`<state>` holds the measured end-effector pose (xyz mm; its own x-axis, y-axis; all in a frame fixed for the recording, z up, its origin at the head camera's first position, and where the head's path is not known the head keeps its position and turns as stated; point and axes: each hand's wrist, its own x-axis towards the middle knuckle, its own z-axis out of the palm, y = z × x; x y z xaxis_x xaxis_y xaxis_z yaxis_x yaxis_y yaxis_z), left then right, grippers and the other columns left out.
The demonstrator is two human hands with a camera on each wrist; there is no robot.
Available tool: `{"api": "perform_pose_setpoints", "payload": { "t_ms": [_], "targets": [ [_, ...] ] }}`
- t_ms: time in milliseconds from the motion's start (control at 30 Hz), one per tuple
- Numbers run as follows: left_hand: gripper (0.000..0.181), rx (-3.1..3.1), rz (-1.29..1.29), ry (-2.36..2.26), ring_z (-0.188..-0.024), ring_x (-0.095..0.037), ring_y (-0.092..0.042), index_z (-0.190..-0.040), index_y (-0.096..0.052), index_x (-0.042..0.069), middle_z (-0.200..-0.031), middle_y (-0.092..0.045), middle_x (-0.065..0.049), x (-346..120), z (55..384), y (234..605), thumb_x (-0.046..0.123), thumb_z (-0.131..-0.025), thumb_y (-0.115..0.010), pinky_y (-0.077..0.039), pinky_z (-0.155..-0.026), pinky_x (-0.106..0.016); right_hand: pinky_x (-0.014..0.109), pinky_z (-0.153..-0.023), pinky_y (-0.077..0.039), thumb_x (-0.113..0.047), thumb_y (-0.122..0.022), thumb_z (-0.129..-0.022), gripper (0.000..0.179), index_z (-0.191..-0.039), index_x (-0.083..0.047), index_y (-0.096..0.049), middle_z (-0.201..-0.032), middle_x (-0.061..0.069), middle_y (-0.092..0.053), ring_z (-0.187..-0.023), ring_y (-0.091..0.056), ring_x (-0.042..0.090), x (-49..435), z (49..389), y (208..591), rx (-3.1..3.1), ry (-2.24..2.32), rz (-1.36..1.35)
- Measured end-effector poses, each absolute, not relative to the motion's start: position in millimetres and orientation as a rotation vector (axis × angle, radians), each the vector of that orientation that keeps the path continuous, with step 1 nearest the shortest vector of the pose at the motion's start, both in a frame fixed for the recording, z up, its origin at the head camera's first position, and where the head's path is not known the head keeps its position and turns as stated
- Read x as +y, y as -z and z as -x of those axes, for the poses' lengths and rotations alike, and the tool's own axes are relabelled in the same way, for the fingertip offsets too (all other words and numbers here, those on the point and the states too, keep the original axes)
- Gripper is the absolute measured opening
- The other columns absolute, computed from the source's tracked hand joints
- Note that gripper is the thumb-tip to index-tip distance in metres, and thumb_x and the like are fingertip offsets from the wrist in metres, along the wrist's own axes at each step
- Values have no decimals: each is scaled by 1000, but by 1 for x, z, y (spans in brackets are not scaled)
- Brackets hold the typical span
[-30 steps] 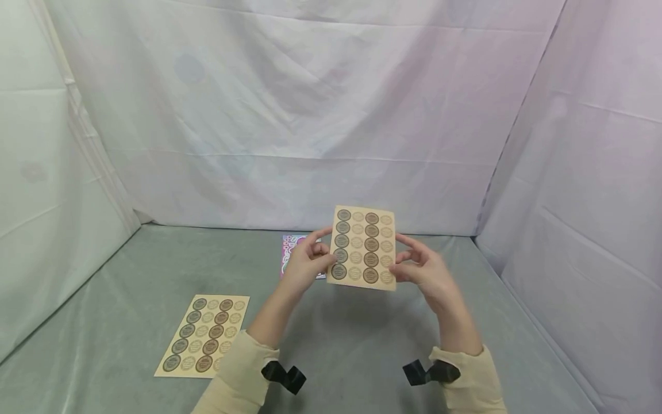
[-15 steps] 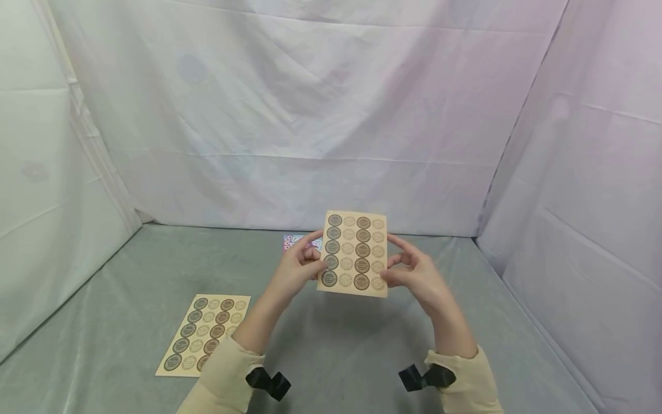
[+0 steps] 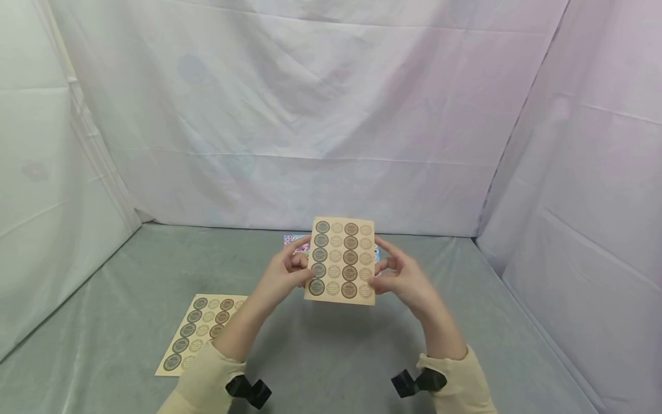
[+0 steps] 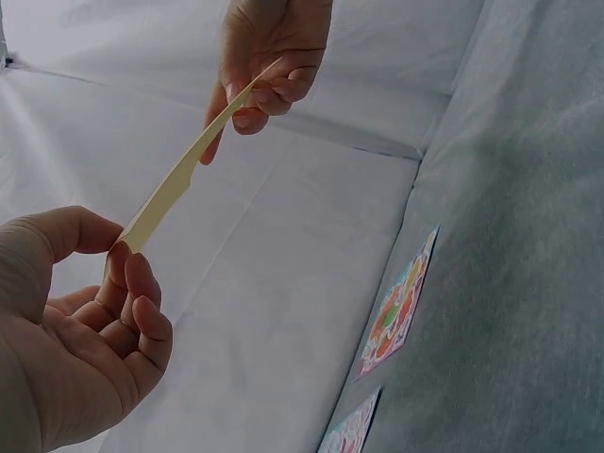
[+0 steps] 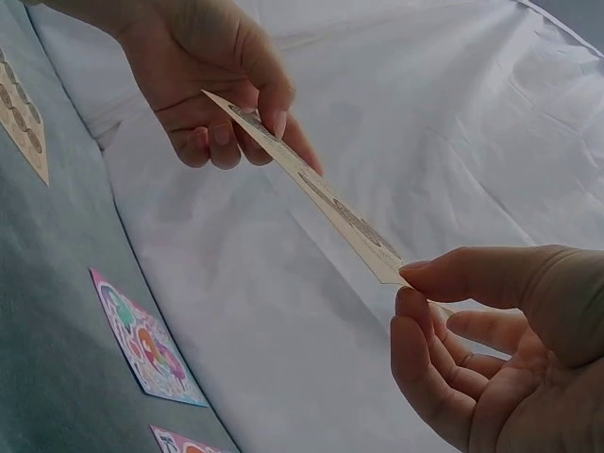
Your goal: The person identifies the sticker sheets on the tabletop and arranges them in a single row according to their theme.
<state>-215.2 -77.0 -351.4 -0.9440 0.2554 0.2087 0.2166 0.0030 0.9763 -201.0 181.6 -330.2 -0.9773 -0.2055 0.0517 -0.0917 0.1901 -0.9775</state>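
Observation:
Between my two hands a tan sticker sheet (image 3: 342,261) with rows of round brown and pale labels is held up above the table, tilted to face the head camera. My left hand (image 3: 283,276) pinches its left edge between thumb and fingers. The right edge is pinched the same way by my right hand (image 3: 405,282). From the side, in the left wrist view, the sheet (image 4: 175,184) looks thin and slightly bent. A matching sticker sheet (image 3: 193,330) lies flat on the table at the left, partly covered by my left forearm.
Behind the held sheet, colourful sheets lie on the grey cloth table (image 3: 445,322), mostly hidden in the head view. The right wrist view shows one pink-edged colourful sheet (image 5: 148,344) and part of another (image 5: 179,442). White curtains (image 3: 310,115) enclose the back and sides.
Both hands have moved left and slightly down with the sticker sheet still pinched between them. My left forearm now covers more of the sheet on the table.

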Motion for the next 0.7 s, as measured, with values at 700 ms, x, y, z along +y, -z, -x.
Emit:
{"api": "perform_pose_setpoints", "payload": {
  "t_ms": [700],
  "targets": [
    [67,2312,-504,-1986,-64,-22,-56,-146,-36,12,-74,-61,-11,-114,201,358,0,-86,-64,-52,-65,-36,41,-66,-56,13,-68,-74,94,-152,-13,-24,-81,13,-56,-67,-65,21,157,199,341,2185,1907,443]
  ]
}}
